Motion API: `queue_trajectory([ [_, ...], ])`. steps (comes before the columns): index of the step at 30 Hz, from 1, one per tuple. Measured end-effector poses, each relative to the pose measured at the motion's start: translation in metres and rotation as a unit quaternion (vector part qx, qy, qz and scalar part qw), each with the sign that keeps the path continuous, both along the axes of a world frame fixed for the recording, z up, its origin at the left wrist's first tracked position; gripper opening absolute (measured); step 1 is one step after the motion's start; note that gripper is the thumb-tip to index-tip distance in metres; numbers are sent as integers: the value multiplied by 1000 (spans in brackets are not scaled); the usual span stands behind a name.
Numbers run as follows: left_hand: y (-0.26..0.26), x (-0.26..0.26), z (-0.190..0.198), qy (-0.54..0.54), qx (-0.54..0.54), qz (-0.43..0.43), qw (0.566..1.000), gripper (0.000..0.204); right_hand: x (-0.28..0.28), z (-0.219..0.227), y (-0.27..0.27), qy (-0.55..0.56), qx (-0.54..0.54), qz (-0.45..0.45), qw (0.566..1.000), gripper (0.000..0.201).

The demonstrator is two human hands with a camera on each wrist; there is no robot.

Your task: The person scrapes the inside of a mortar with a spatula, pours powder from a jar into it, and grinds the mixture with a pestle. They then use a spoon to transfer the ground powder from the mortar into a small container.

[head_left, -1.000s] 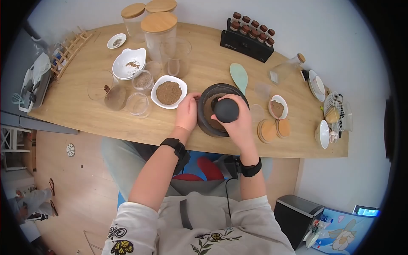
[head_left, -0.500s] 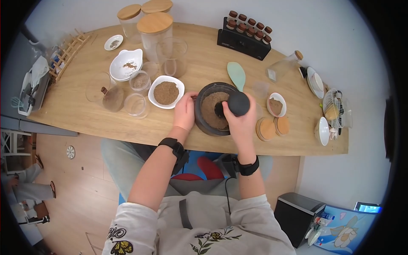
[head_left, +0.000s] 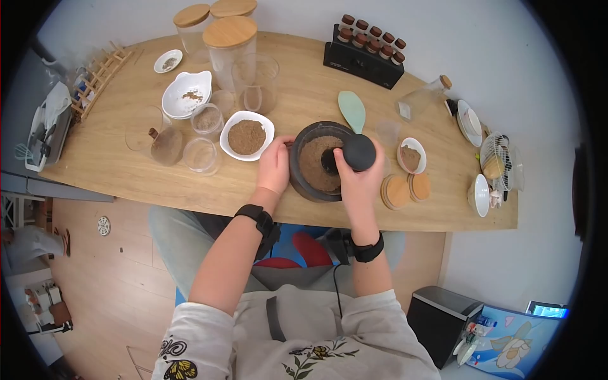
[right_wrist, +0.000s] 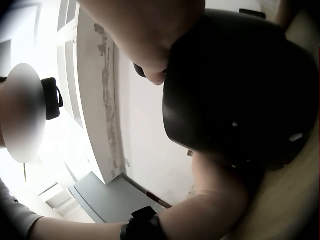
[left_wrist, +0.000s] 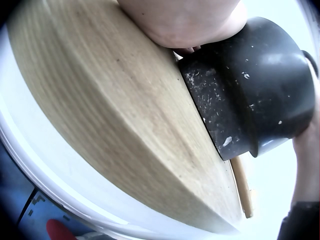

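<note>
A black mortar (head_left: 297,174) stands near the table's front edge with brown powder (head_left: 315,158) inside. My left hand (head_left: 273,170) holds its left wall, fingers curving along the side. The right hand (head_left: 362,187) grips a black pestle (head_left: 359,152) by its round knob. The pestle leans right, its lower end in the powder and its knob over the right rim. In the left wrist view the mortar (left_wrist: 270,80) shows white specks on its dark outside. The right wrist view has the mortar's wall (right_wrist: 235,90) filling much of the right side.
Left of the mortar stand a white bowl (head_left: 224,140) of brown powder, small clear jars (head_left: 201,157) and another white bowl (head_left: 171,101). A green spatula (head_left: 352,109) lies behind. To the right are a small bowl (head_left: 423,163) and wooden lids (head_left: 395,193). A spice rack (head_left: 361,66) stands farther back.
The pestle's knob has swung from over the middle of the mortar to its right rim, uncovering more powder. My left hand keeps its place on the mortar. Another person's legs moved at far left.
</note>
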State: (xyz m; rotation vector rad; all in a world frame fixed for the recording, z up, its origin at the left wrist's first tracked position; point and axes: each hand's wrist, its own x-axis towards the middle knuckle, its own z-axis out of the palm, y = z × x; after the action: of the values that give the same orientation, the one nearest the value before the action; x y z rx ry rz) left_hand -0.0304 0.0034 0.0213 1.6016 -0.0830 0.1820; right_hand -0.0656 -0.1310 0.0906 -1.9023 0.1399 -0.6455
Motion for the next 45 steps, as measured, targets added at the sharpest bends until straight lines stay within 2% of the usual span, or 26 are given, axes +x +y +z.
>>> queue_trajectory([
  [1, -1, -1, 0, -2, 10, 3, 1000, 27, -1, -4, -2, -15, 11, -10, 1000, 54],
  [4, -2, 0, -3, 1, -9, -1, 1000, 27, 1, -4, -6, -9, -15, 31, 999, 55],
  [7, -1, 0, -1, -3, -12, -6, 1000, 27, 0, 7, 0, 7, -149, 60, 987, 58],
  [10, -1, 0, -1, -1, -2, -2, 1000, 27, -2, -2, -5, -24, -76, 50, 996, 58],
  [13, -1, 0, -1, -2, -7, -2, 1000, 27, 0, -14, -13, -34, 43, 106, 993, 57],
  [16, -1, 0, 0, 9, -16, -6, 1000, 27, -1, 8, -5, 54, -89, 101, 989, 56],
  [19, -1, 0, -2, 2, -16, -6, 1000, 27, 0, -13, -11, -29, -16, 97, 995, 54],
  [22, -2, -1, 0, 0, 0, 3, 1000, 27, -1, -4, -7, -59, 101, 29, 993, 52],
  [26, 0, 0, -2, 9, -15, -11, 1000, 27, 1, 8, -6, 25, 47, 5, 999, 52],
  [29, 0, 0, 1, 7, -10, -12, 1000, 27, 2, 7, -4, 24, -53, 1, 998, 53],
  [32, -1, -1, 1, 8, -13, -7, 1000, 27, 2, -2, -4, -17, 68, 30, 997, 53],
  [35, -2, -1, -1, 6, -11, -2, 1000, 27, 1, 11, -6, 50, -31, 72, 996, 53],
  [38, -1, 1, -1, 4, -5, -9, 1000, 27, 2, 7, -4, 23, -96, 96, 990, 52],
  [42, -1, -1, 1, 4, -7, -6, 1000, 27, 1, -8, -9, -28, 7, 84, 996, 54],
  [45, -1, 0, -1, 4, -11, -8, 1000, 27, 3, 7, -5, 50, -78, 102, 990, 56],
])
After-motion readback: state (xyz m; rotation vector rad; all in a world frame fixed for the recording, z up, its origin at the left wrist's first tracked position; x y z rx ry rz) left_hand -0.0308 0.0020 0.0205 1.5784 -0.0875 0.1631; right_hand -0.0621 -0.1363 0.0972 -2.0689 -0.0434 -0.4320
